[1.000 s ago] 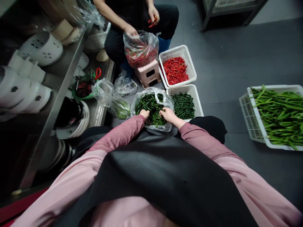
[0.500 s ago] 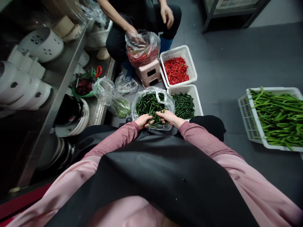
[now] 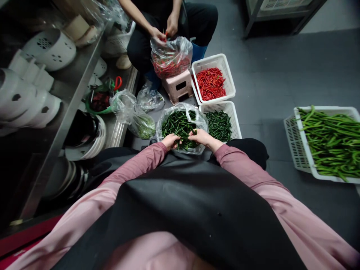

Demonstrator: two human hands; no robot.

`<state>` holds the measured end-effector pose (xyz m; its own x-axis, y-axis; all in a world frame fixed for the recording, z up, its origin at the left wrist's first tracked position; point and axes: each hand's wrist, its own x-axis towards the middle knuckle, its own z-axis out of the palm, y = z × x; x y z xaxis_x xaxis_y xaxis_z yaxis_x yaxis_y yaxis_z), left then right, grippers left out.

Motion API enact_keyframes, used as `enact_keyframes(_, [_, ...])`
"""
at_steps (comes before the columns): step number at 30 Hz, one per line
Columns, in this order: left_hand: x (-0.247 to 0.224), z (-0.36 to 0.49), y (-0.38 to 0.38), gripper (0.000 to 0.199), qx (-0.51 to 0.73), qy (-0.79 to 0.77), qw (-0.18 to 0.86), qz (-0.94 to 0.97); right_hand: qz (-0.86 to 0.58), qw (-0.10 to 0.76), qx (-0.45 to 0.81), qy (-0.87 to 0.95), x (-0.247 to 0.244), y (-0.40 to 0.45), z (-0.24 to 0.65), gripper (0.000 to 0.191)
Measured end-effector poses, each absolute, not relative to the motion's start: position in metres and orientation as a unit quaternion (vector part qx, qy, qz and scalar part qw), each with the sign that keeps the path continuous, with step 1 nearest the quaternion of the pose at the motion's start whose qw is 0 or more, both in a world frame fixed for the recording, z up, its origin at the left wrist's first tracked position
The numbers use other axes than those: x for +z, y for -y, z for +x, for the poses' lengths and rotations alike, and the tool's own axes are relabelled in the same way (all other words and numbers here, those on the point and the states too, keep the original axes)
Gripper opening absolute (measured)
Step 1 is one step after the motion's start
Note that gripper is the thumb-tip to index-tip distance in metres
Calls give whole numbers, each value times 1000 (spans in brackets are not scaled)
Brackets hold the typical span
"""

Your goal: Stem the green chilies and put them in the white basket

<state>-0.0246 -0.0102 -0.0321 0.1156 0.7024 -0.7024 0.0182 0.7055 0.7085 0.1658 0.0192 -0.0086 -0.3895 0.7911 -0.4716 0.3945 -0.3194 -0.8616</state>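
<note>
A clear plastic bag full of dark green chili peppers lies open between my knees. Over its near side, my left hand is closed on green chili peppers, their thin ends sticking out past the fingertips. My right hand pinches green chili peppers a short way to the right, its fingertips apart from those of the left. How many each hand holds I cannot make out. Touching the bag on the right is a white basket with small green chili peppers in it.
Behind that basket stands another white basket of red chilies. Across from me a seated person works over a bag of red chilies on a pink stool. A basket of long green peppers is at right; a metal shelf runs along the left.
My hands have drawn slightly apart over the bag, each still with chili peppers. The other person's second hand has come from the knee to join the first above the red chilies.
</note>
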Motion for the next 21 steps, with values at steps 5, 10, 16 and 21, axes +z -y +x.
enact_keyframes(5, [-30, -16, 14, 25, 269, -573, 709, 311, -546, 129, 474, 679, -17, -16, 161, 9])
enact_keyframes(10, [-29, -11, 13, 28, 278, -604, 684, 299, -496, 112, 397, 764, -22, -8, 153, 9])
enact_keyframes(16, [-22, -20, 14, 28, 283, -521, 768, 244, -409, 160, 433, 788, -18, -17, 157, 14])
enact_keyframes(21, [-12, -23, 21, 23, 294, -451, 814, 219, -368, 218, 491, 759, -13, -16, 161, 18])
